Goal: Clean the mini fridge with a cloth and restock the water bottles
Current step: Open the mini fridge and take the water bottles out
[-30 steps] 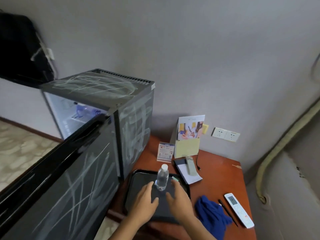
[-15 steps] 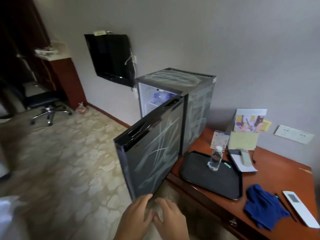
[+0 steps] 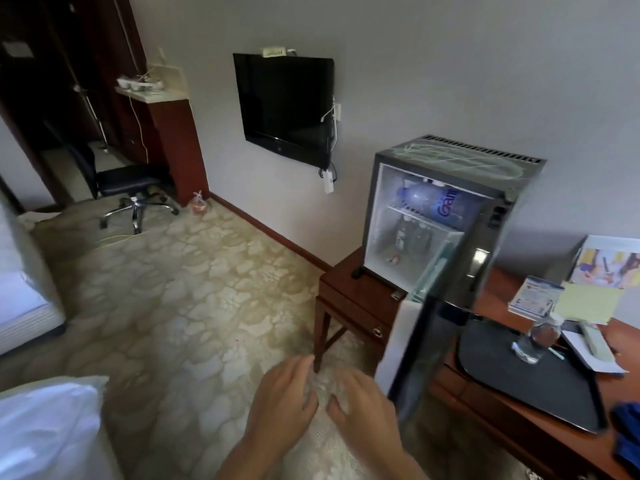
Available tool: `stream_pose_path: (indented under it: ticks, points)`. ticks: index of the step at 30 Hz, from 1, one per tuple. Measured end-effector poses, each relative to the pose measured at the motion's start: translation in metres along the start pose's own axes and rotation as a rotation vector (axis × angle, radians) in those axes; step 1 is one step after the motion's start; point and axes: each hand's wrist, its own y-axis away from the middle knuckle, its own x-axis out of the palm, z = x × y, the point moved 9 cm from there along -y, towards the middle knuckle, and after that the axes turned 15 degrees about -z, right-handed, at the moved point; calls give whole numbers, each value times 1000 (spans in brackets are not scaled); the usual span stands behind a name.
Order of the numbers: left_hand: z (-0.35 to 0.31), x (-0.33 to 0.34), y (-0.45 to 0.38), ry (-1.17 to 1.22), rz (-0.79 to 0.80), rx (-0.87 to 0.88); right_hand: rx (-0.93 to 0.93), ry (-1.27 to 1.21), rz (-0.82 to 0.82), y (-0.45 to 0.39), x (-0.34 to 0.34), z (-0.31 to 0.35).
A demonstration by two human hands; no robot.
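Observation:
The black mini fridge (image 3: 498,216) stands on the wooden desk (image 3: 353,289) with its door (image 3: 420,344) swung wide open. Inside, a large blue-labelled bottle (image 3: 433,202) lies on the upper shelf, and small bottles (image 3: 412,233) stand below. A small water bottle (image 3: 536,337) stands upright on the black tray (image 3: 540,386). The blue cloth (image 3: 627,434) lies at the right edge. My left hand (image 3: 284,400) and my right hand (image 3: 363,407) hover low over the floor, left of the door edge, fingers relaxed, holding nothing.
A wall-mounted TV (image 3: 287,105) hangs left of the fridge. An office chair (image 3: 128,188) stands at the far left by a dark cabinet. A bed corner (image 3: 45,427) sits at bottom left. Cards, a yellow note (image 3: 585,303) and a remote (image 3: 595,341) lie behind the tray.
My hands left the bottle on the tray and drew back low. The view swung left, and the fridge interior now faces me with the door seen edge-on.

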Motion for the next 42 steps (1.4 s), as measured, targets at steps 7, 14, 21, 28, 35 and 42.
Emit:
stream_pose_path:
  ticks: [7, 14, 21, 28, 35, 42]
  points:
    - [79, -34, -84, -1, -73, 128, 86, 61, -154, -81, 8, 72]
    - [68, -16, -164, 104, -21, 203, 244, 33, -294, -160, -5, 62]
    - [51, 42, -260, 126, 56, 298, 408, -99, -456, -250, -5, -3]
    - [34, 106, -347, 108, 137, 374, 570, -120, -504, -264, -4, -79]
    - [-23, 190, -381, 228, 336, 447, 755, -118, -536, -247, 2, -133]
    - [-72, 273, -425, 333, 497, 586, 806, -122, -313, -294, 26, -197]
